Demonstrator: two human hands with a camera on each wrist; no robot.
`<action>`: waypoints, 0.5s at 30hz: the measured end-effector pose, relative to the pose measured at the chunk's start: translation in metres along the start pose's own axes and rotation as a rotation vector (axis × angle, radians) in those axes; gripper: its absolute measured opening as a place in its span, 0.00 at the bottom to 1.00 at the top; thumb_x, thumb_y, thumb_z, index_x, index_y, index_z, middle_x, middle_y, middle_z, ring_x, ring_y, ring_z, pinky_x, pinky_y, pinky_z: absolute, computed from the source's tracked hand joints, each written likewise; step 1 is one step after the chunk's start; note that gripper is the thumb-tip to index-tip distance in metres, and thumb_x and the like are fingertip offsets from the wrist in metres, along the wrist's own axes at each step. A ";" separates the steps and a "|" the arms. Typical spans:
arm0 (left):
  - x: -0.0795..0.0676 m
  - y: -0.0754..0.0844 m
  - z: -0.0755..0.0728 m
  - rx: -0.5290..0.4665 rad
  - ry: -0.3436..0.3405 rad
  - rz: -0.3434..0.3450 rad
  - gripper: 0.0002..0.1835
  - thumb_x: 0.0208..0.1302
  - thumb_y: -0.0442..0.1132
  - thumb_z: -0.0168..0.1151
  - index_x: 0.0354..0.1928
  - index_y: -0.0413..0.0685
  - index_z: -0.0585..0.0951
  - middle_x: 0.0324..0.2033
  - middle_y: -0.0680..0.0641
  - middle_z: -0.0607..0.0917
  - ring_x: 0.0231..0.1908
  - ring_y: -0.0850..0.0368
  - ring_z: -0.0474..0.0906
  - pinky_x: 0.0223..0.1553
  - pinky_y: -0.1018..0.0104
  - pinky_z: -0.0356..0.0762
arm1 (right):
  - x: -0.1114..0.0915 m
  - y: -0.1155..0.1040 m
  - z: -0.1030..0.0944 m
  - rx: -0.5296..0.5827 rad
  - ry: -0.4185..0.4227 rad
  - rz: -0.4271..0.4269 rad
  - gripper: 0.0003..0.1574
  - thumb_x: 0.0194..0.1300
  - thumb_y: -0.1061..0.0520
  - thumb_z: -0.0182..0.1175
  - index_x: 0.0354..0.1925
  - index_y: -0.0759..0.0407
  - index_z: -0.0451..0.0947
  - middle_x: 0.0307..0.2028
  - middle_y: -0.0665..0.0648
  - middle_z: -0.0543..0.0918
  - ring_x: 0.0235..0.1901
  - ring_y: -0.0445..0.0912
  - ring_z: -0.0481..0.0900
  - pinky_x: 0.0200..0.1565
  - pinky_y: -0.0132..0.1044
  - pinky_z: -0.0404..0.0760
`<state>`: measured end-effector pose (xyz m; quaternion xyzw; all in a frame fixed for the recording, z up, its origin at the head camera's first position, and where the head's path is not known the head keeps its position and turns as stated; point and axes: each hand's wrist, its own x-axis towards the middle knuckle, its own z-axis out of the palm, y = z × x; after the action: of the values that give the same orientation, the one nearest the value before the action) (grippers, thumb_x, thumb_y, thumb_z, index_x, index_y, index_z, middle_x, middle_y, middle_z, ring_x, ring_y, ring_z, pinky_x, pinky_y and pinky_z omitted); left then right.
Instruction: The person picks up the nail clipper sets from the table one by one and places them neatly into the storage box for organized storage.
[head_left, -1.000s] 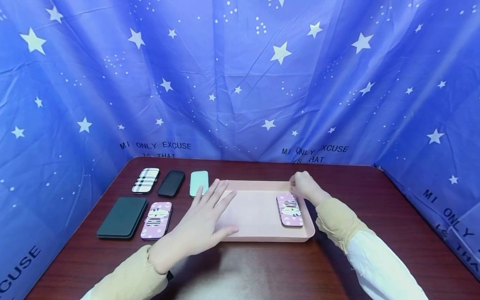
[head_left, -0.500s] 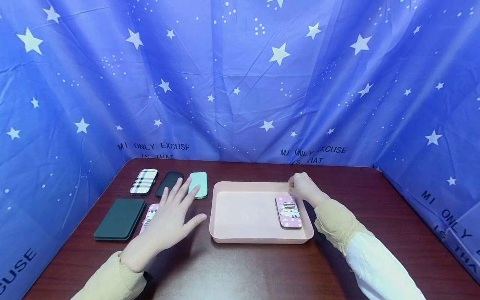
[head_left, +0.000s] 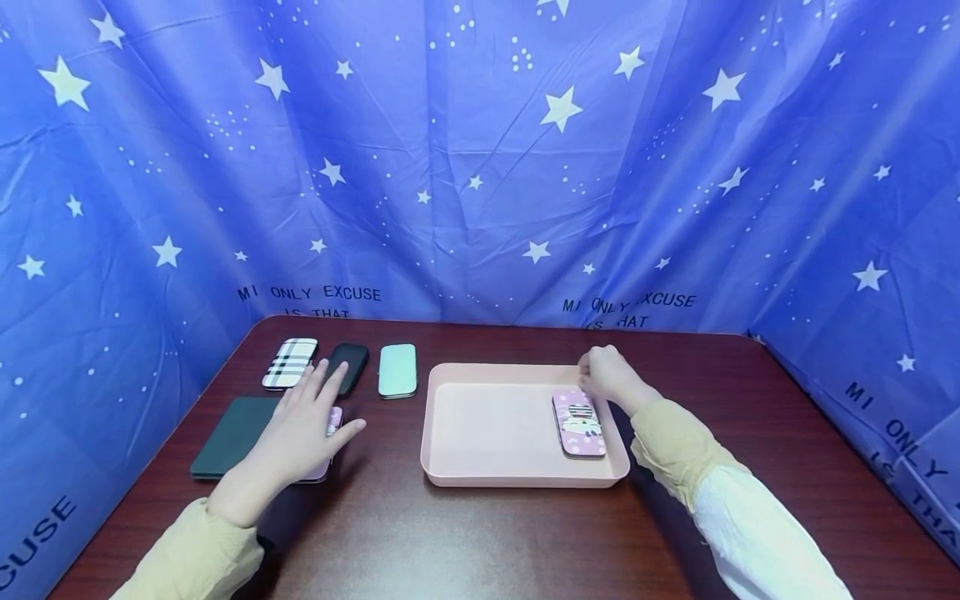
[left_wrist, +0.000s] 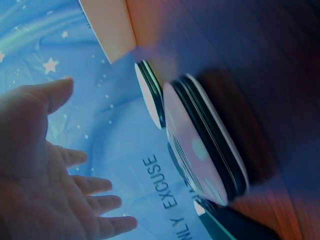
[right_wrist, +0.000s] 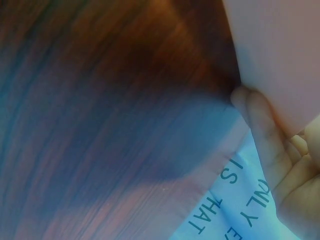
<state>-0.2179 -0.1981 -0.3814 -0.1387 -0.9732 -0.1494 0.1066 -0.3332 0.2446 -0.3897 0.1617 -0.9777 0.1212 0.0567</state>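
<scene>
My left hand (head_left: pixel 296 429) hovers with fingers spread over a pink cat-patterned flat case (head_left: pixel 333 423), hiding most of it in the head view. In the left wrist view the palm is apart from this pink case (left_wrist: pixel 192 145), whose dark layered side edge shows. A dark green case (head_left: pixel 228 437) lies just left of it, partly behind the hand. My right hand (head_left: pixel 611 372) grips the far right corner of a shallow pink tray (head_left: pixel 487 433). Its curled fingers (right_wrist: pixel 267 130) are at the tray wall in the right wrist view. Inside the tray, at the right, lies a matching pink case (head_left: pixel 579 425).
Behind the left hand stand a row of flat cases: plaid (head_left: pixel 291 363), black (head_left: pixel 351 367) and mint green (head_left: pixel 397 369). The brown wooden table (head_left: pixel 465 542) meets a blue star-printed curtain (head_left: pixel 480 167) at the back and sides.
My left hand has moved left, from over the tray's left edge to above the pink case on the table, uncovering the mint case. The right hand stays at the tray corner.
</scene>
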 end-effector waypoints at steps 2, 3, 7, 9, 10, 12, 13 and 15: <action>-0.002 -0.005 -0.002 0.003 -0.023 -0.026 0.44 0.62 0.55 0.60 0.71 0.40 0.53 0.68 0.28 0.54 0.68 0.29 0.47 0.63 0.33 0.50 | 0.000 0.000 0.000 0.000 0.005 -0.002 0.10 0.47 0.68 0.58 0.15 0.58 0.73 0.14 0.49 0.73 0.18 0.44 0.67 0.22 0.35 0.67; -0.002 -0.007 -0.003 0.003 -0.033 -0.036 0.45 0.62 0.55 0.60 0.71 0.38 0.53 0.68 0.27 0.54 0.67 0.28 0.47 0.63 0.33 0.50 | 0.000 0.001 0.001 0.000 0.007 -0.002 0.10 0.47 0.68 0.58 0.15 0.58 0.73 0.14 0.49 0.73 0.18 0.44 0.67 0.22 0.35 0.67; -0.004 -0.015 -0.003 0.003 -0.061 -0.076 0.46 0.61 0.53 0.61 0.70 0.34 0.51 0.66 0.25 0.55 0.66 0.26 0.50 0.61 0.31 0.52 | 0.001 0.003 0.003 0.002 0.019 -0.015 0.11 0.46 0.68 0.58 0.14 0.58 0.72 0.14 0.49 0.73 0.18 0.44 0.67 0.22 0.35 0.68; -0.004 -0.018 -0.002 0.003 -0.076 -0.100 0.47 0.60 0.51 0.62 0.70 0.32 0.51 0.65 0.23 0.56 0.64 0.25 0.51 0.59 0.30 0.56 | 0.001 0.004 0.003 0.000 0.020 -0.022 0.11 0.46 0.68 0.58 0.14 0.58 0.73 0.14 0.49 0.73 0.18 0.44 0.67 0.22 0.36 0.68; -0.003 -0.020 -0.001 0.000 -0.085 -0.115 0.47 0.60 0.50 0.62 0.70 0.31 0.50 0.64 0.22 0.56 0.63 0.24 0.52 0.57 0.29 0.58 | 0.001 0.004 0.004 -0.001 0.020 -0.025 0.10 0.46 0.68 0.58 0.14 0.58 0.73 0.14 0.49 0.73 0.18 0.44 0.67 0.22 0.36 0.69; -0.002 -0.023 0.000 -0.005 -0.105 -0.154 0.47 0.59 0.49 0.62 0.69 0.29 0.50 0.63 0.21 0.58 0.61 0.22 0.55 0.53 0.29 0.62 | 0.001 0.003 0.003 -0.004 0.022 -0.033 0.10 0.47 0.68 0.58 0.15 0.58 0.74 0.14 0.49 0.74 0.18 0.44 0.68 0.23 0.37 0.70; -0.001 -0.025 0.001 -0.005 -0.114 -0.174 0.46 0.59 0.48 0.62 0.69 0.29 0.50 0.61 0.20 0.59 0.59 0.21 0.57 0.51 0.29 0.64 | 0.001 0.003 0.003 -0.002 0.021 -0.030 0.10 0.47 0.68 0.58 0.15 0.58 0.74 0.14 0.49 0.74 0.19 0.44 0.68 0.23 0.37 0.70; 0.001 -0.028 0.001 0.003 -0.123 -0.208 0.45 0.59 0.47 0.62 0.67 0.27 0.52 0.59 0.19 0.61 0.56 0.21 0.60 0.48 0.30 0.66 | 0.000 0.002 0.003 -0.002 0.020 -0.029 0.09 0.47 0.68 0.59 0.15 0.59 0.75 0.14 0.49 0.74 0.19 0.44 0.68 0.23 0.37 0.70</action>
<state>-0.2271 -0.2227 -0.3897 -0.0456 -0.9873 -0.1493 0.0308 -0.3345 0.2458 -0.3928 0.1746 -0.9748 0.1208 0.0682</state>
